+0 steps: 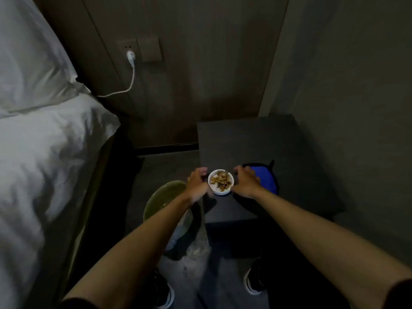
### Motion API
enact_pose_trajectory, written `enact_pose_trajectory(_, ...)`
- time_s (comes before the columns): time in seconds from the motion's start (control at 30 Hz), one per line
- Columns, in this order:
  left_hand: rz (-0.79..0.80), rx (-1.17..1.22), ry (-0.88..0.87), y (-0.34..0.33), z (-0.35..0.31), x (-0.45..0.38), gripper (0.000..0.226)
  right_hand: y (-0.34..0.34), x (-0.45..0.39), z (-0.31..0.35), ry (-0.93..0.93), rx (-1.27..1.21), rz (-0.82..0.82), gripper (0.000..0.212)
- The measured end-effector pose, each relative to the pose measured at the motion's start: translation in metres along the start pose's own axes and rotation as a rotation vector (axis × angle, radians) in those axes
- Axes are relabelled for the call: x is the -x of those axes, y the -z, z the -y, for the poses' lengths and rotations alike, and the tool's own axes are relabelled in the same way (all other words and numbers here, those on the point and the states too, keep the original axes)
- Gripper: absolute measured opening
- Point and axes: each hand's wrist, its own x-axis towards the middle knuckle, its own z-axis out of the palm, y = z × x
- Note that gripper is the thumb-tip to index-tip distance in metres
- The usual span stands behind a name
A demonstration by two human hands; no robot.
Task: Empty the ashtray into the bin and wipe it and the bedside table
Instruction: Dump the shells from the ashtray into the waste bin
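Ashtray (pixel 221 182) sits full of butts at the near left corner of the dark bedside table (pixel 245 139), so by the look of it nothing has been emptied yet.

Nearest the camera, two forearms reach forward from six o'clock above a pair of dark shoes (pixel 166 293) on the floor. Just beyond them, at the ashtray's eight o'clock, the bin (pixel 163 197) stands on the floor beside the table, partly hidden under the left forearm.

At the table edge the left hand (pixel 197 181) lies at the ashtray's nine o'clock with its grip loosely curled at the rim; whether the fingers have truly closed on it I cannot tell. The right hand (pixel 246 180) is at three o'clock, its grip curved and apart, close to the rim and resting over a blue cloth (pixel 266 179) that lies on the table just right of the ashtray.

Farther off, at ten o'clock, a white charger cable (pixel 131 70) hangs from a wall socket, and the bed (pixel 44 141) fills the left.

Still to do, I judge: lift, tip into the bin, wipe ashtray and table.
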Motion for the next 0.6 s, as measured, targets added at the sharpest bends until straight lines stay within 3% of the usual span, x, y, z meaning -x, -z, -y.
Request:
enact_pose_trajectory(0.13, 0.013, -0.258, -0.070, -0.007, 0.003, 0.000, 0.106, -0.005, 0.003, -0.002, 0.008, 0.169, 0.079, 0.089)
enact_pose_trajectory(0.2, -0.034, -0.304, -0.141, -0.010, 0.010, -0.009, 0.098, -0.008, 0.002, -0.003, 0.038, 0.154, 0.049, 0.088)
enact_pose_trajectory(0.4, 0.017, -0.247, -0.352, -0.009, 0.011, -0.013, 0.079, -0.012, 0.000, -0.008, 0.146, 0.071, -0.018, 0.084)
enact_pose_trajectory(0.6, -0.031, -0.155, -0.355, 0.005, 0.003, 0.003, 0.069, -0.009, -0.004, -0.001, 0.214, 0.005, -0.014, 0.081)
